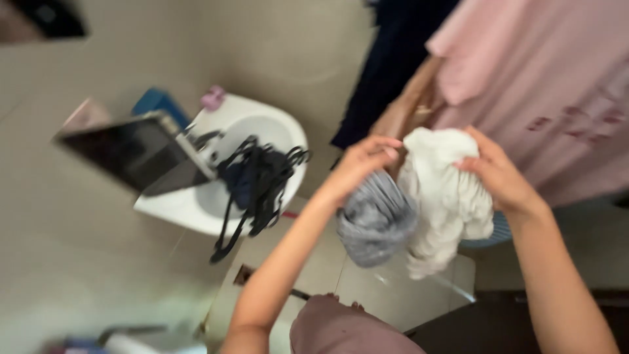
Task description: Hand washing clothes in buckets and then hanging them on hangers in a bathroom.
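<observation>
Now your left hand [360,164] is curled over the top of a grey cloth [377,219], fingers bent and pinching its gathered edge. Beside it, your right hand [498,174] grips a bunched white cloth [442,196], fingers closed into its folds from the right. Both cloths hang touching each other, held up well to the right of the white sink [196,203]. A pink garment [550,85] hangs just behind your right hand, with a dark garment [393,59] to its left. Dark straps [252,187] drape over the sink's near rim, spilling down its front. A mirror [134,154] sits tilted at the sink's left edge.
</observation>
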